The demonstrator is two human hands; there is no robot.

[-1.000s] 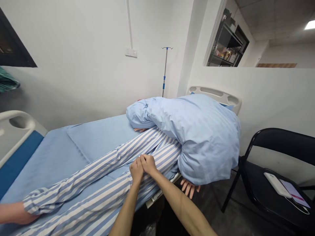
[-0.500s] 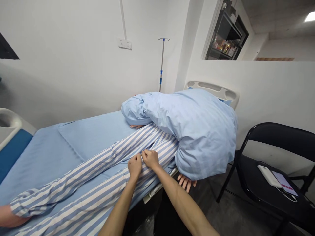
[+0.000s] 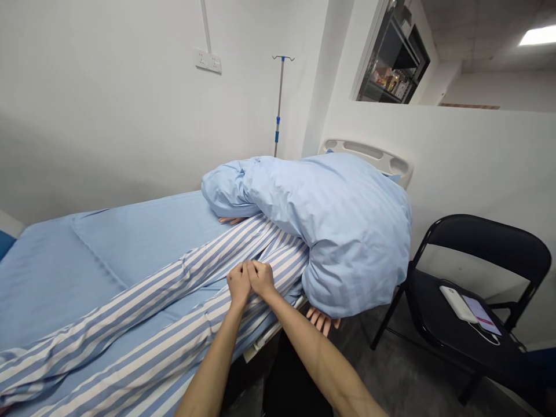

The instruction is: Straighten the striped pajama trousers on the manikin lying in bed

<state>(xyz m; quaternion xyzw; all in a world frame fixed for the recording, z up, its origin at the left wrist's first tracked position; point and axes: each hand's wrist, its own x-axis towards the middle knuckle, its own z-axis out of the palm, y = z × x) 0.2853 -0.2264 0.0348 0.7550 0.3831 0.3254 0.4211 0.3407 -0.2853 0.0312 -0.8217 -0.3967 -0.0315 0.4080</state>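
My left hand [image 3: 239, 284] is closed in a fist over the upper leg of the blue-and-white striped trousers [image 3: 284, 255]. Right beside it, my right hand [image 3: 261, 278] is also a fist, and the two touch along the thumb side. No cloth shows pulled up between the fingers. The trousers are on a figure lying on the bed, its upper body hidden under a bunched light blue quilt [image 3: 347, 226]. One hand of the figure [image 3: 321, 319] hangs out below the quilt at the near bed edge. Another [image 3: 231, 220] shows at the quilt's far side.
The bed [image 3: 143, 231] has a light blue sheet and a pale headboard [image 3: 369, 152]. Behind it stands an IV pole [image 3: 280, 98] against the wall. On the right, a black folding chair [image 3: 434, 313] holds a white power bank [image 3: 457, 303] and a phone [image 3: 482, 315] joined by a cable.
My fists have come together from slightly apart, staying over the same thigh. The view has shifted a little to the right. The quilt and the figure look unmoved.
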